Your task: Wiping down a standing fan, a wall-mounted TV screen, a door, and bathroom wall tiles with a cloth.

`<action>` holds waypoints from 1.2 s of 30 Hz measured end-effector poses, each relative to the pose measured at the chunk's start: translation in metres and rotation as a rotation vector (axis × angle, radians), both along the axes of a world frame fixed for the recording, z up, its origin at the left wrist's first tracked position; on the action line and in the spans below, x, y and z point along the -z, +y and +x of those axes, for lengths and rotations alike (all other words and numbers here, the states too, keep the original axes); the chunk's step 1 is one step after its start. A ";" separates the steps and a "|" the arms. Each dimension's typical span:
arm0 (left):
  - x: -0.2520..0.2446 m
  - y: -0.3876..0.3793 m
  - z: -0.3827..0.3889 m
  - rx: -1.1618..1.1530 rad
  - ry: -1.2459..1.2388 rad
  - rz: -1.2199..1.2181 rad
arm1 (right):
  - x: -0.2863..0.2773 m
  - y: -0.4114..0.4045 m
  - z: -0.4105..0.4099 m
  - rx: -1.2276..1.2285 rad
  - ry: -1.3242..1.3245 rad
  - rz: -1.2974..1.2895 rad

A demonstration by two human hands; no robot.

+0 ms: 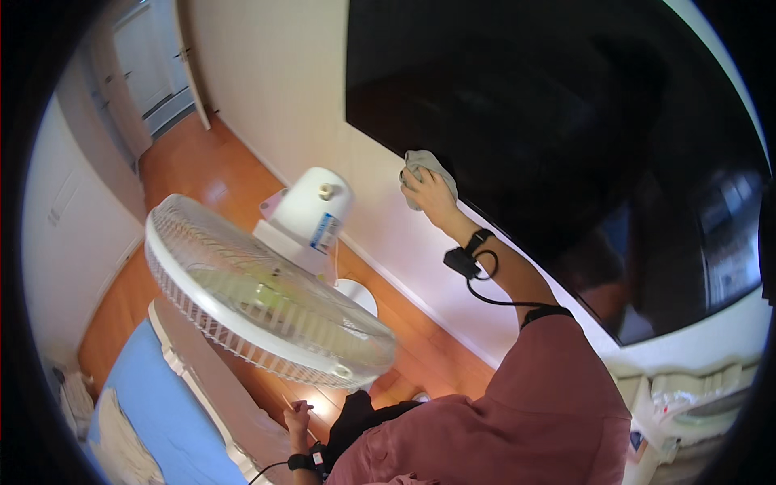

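Observation:
My right hand (429,195) presses a grey cloth (431,162) against the lower edge of a large black wall-mounted television (515,151). The arm is stretched out and wears a black wrist strap with a small device and a cable. Low in the view, my left hand (297,417) is bent around a thin, light-coloured stick (286,400), whose full length is hidden. It wears a black strap too. A white standing fan (273,291) with a round wire guard is between the camera and the floor, above my left hand.
The fan's motor housing (312,203) stands near the pale wall (273,79). At lower left is a bed with a blue sheet (157,400) and a footboard (236,394). Wooden floor (206,170) leads to an open door (191,66). Pale furniture (697,394) is at lower right.

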State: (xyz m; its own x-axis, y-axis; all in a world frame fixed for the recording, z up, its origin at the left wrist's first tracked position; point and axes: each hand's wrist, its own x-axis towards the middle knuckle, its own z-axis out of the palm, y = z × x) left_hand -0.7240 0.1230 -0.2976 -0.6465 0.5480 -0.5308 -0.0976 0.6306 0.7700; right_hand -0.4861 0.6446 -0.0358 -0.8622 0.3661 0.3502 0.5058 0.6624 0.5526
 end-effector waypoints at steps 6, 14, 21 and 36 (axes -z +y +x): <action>0.002 0.046 0.021 0.315 0.034 0.081 | 0.004 -0.114 0.182 0.126 0.078 0.068; -0.011 0.090 0.087 0.635 0.043 0.038 | 0.005 -0.269 0.382 0.421 0.146 0.083; -0.039 0.069 0.138 0.739 0.033 -0.028 | 0.028 -0.341 0.444 0.776 0.429 0.131; -0.056 -0.069 0.023 0.618 0.203 0.196 | 0.190 -0.454 0.198 0.589 0.767 -1.344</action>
State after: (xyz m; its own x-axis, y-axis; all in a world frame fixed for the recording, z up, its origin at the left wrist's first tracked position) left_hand -0.7014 0.0542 -0.2418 -0.2601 0.9225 -0.2852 0.3944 0.3711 0.8407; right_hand -0.2879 0.1904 -0.2257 -0.2916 0.9320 -0.2154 0.7114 0.0607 -0.7002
